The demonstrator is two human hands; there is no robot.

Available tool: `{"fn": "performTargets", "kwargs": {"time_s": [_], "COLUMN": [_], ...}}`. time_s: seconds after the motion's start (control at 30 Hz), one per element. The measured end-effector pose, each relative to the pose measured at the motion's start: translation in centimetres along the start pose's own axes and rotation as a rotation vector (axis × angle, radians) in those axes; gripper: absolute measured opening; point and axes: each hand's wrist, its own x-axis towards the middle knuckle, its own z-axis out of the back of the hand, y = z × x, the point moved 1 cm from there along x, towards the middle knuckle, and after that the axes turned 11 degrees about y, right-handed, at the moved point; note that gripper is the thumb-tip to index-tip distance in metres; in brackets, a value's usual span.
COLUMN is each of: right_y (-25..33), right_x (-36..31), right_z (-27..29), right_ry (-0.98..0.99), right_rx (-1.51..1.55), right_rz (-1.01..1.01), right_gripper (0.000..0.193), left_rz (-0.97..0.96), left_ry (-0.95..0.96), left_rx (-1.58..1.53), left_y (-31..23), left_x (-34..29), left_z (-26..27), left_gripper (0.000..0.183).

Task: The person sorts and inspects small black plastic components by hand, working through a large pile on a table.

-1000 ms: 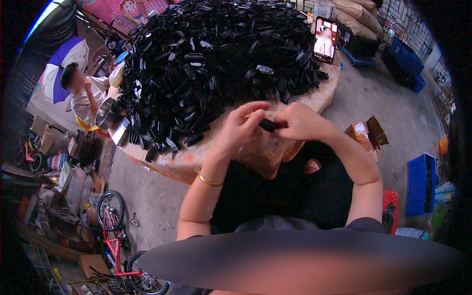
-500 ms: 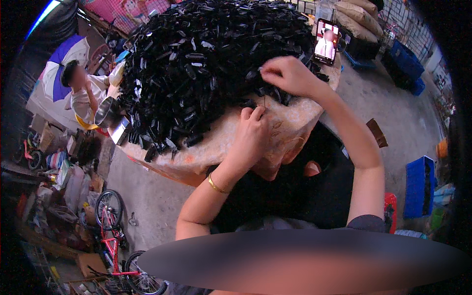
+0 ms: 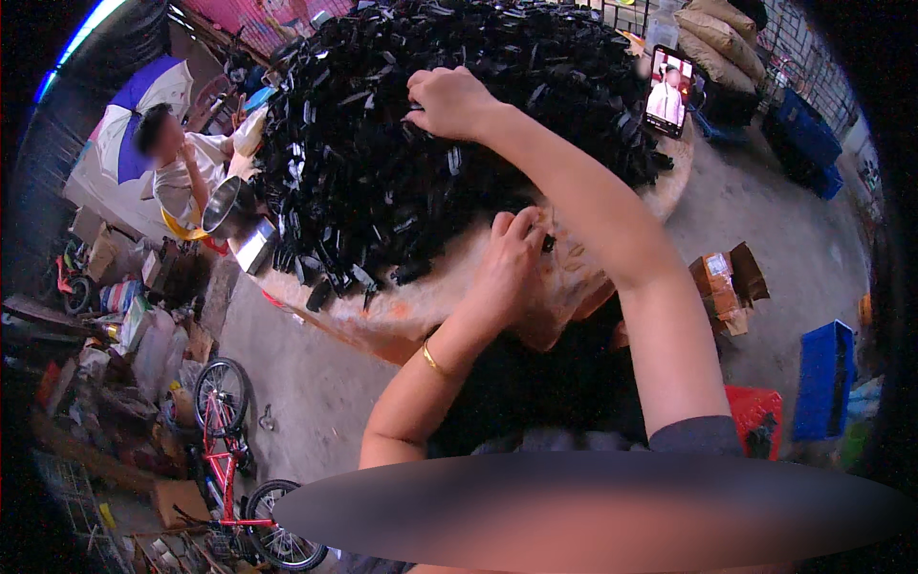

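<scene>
A big heap of small, glossy black pieces covers most of the cloth-covered table. My left hand, with a gold bangle on its wrist, rests at the table's near edge, closed around a small black piece that shows by the fingertips. Over the middle of the heap is my right hand, its fingers bent inward toward the thumb. What is between those fingers, if anything, cannot be made out.
A phone stands lit at the table's right edge. At the left, a person sits by a metal bowl. A red bicycle lies on the floor, left. A cardboard box and blue crate are at the right.
My right hand has moved left and farther out over the heap. My left hand stays by the near edge, with a black piece now showing at its fingers. The whole view has shifted slightly.
</scene>
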Motion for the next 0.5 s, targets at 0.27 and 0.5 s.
{"fn": "performTargets", "kwargs": {"time_s": [0.27, 0.5], "right_y": [-2.7, -1.8], "right_x": [-6.5, -14.0], "right_z": [-0.8, -0.1], "right_ry": [-0.258, -0.146], "right_rx": [0.273, 0.074], "right_rz": [0.294, 0.220], "right_gripper": [0.027, 0.031], "left_rz": [0.051, 0.148], "left_ry": [-0.013, -0.030], "left_rx": [-0.122, -0.117], "left_y": [-0.2, -0.1], "left_x": [0.0, 0.0], "left_z": [0.5, 0.7], "left_gripper": [0.027, 0.029]}}
